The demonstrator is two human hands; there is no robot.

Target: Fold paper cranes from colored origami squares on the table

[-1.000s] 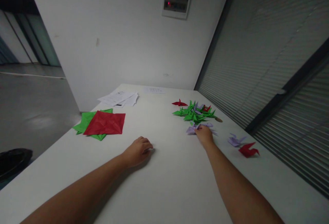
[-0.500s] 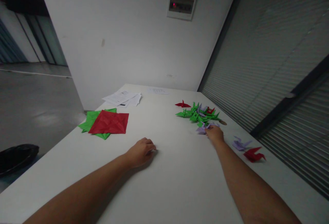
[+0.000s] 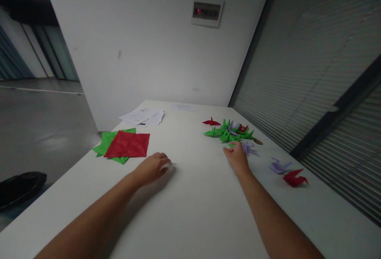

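My right hand (image 3: 236, 158) lies on the white table (image 3: 202, 199) with thumb and fingers apart, holding nothing. Its fingertips are just short of a pile of folded green paper cranes (image 3: 230, 134). A pale purple crane (image 3: 249, 148) lies right beside it. My left hand (image 3: 153, 167) rests on the table with its fingers curled under, close to a red paper square (image 3: 127, 144) that lies on green sheets (image 3: 104, 142).
A red crane (image 3: 211, 122) sits left of the pile. Another purple crane (image 3: 279, 166) and a red crane (image 3: 294, 177) lie near the right edge by the blinds. White papers (image 3: 144, 116) lie at the far left. A black object (image 3: 20, 187) is on the floor.
My right hand has drawn back to the left off the purple crane, which stays on the table. My left hand has slid a little forward and left, towards the red sheet.
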